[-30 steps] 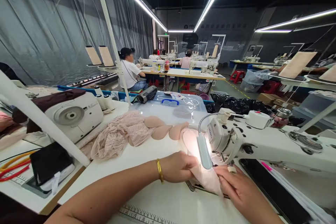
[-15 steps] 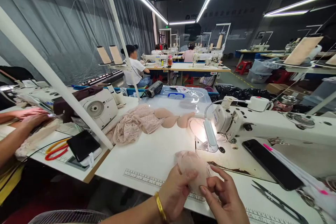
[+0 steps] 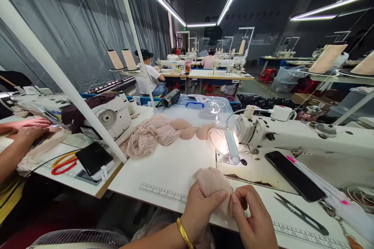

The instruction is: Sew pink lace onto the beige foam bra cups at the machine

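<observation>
My left hand (image 3: 201, 206), with a gold bangle (image 3: 183, 230) at the wrist, is closed round a beige bra cup (image 3: 214, 181) covered in thin, sheer fabric. Its thumb presses on the front of the cup. At the cup's right edge, my right hand (image 3: 253, 212) pinches the fabric between thumb and fingertips. Both hands are over the front edge of the white table, above a printed ruler (image 3: 162, 192). Beyond them lie more beige cups (image 3: 188, 132) and a heap of beige lace fabric (image 3: 146, 136). To the right rest thread snips (image 3: 302, 212).
A sewing machine (image 3: 286, 132) with a lit lamp (image 3: 231, 144) stands at the right. Near it lie a black phone (image 3: 295, 175) and pink-tipped pens (image 3: 315, 179). A clear plastic box (image 3: 195, 114) is behind. At left, a co-worker's arms (image 3: 20, 144) work beside a white pole (image 3: 64, 78).
My right thumb and fingers have closed into a pinch at the cup's edge, where they were more spread before. My left thumb has shifted slightly right across the cup.
</observation>
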{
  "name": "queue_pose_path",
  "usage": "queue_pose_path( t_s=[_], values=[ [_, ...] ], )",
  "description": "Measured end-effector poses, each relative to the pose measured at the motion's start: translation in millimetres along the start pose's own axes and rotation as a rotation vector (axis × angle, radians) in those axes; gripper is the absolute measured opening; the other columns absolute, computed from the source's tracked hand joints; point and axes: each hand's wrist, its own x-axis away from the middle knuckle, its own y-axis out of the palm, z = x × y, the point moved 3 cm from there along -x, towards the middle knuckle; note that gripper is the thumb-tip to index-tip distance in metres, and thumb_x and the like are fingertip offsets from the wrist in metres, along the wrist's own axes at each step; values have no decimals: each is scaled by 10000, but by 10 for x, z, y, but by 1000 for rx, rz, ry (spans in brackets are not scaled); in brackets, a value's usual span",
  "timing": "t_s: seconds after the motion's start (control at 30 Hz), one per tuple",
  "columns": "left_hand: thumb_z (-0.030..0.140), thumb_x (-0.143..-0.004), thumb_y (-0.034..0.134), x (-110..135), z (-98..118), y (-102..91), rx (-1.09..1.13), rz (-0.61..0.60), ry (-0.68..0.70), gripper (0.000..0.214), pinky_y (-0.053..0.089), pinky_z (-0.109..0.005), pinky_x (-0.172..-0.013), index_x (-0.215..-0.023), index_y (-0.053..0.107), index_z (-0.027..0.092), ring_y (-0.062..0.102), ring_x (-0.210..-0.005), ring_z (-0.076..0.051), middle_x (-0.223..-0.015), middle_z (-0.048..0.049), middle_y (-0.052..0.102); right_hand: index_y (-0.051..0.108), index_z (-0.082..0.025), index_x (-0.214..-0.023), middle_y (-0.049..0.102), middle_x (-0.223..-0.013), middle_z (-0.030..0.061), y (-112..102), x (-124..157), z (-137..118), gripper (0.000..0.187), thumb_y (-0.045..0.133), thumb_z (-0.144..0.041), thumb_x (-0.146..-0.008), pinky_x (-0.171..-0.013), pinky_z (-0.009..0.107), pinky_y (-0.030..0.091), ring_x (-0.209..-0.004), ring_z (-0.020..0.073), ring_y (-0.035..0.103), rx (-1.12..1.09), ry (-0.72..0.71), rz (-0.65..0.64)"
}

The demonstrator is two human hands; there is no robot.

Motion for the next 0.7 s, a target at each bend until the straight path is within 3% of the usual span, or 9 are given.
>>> queue_pose_path(
  t_s=[0.23, 0.37, 0.43, 0.53, 0.63, 0.7],
  values=[
    [439, -647, 995, 5, -1, 33, 16, -20, 17, 592, 571, -361, -884, -1096, 763, 133, 683, -930, -240, -998, -97, 763, 500, -254, -873, 509, -767, -22, -108, -122, 49, 155, 523, -230, -1024, -665, 282, 453, -697, 164, 516, 216, -160, 226],
    [470, -641, 996, -3, 13, -14, 10, 8, 8, 644, 568, -368, -894, -1135, 758, 133, 682, -957, -256, -1037, -112, 761, 517, -258, -868, 514, -804, -7, -316, -151, 248, 139, 567, -246, -997, -553, 278, 395, -683, 176, 479, 227, 42, 333],
    [487, -636, 996, -11, 19, -37, -17, 22, 4, 653, 565, -359, -881, -1129, 762, 129, 677, -948, -254, -1032, -116, 760, 524, -265, -841, 506, -792, -14, -341, -132, 295, 194, 559, -309, -1028, -551, 277, 405, -676, 172, 483, 79, 145, 206],
    [505, -658, 979, -22, 19, -40, -45, 11, 19, 637, 559, -360, -881, -1122, 764, 125, 666, -942, -249, -1013, -112, 755, 582, -266, -883, 553, -820, -10, -285, -72, 285, 228, 544, -394, -1067, -668, 285, 484, -738, 177, 559, -167, 219, -37],
    [508, -664, 975, -22, 12, -24, -62, 2, 37, 644, 555, -355, -867, -1132, 757, 122, 652, -928, -240, -1004, -105, 744, 646, -269, -1042, 650, -933, 21, -210, -25, 284, 196, 581, -454, -1052, -709, 278, 544, -841, 201, 647, -260, 267, -149],
    [510, -657, 979, -15, 13, -10, -71, 0, 36, 657, 553, -349, -852, -1132, 754, 116, 644, -916, -233, -997, -102, 736, 630, -264, -1039, 643, -914, 18, -147, -20, 277, 213, 574, -469, -1057, -679, 266, 560, -813, 194, 650, -308, 293, -200]
  ],
)
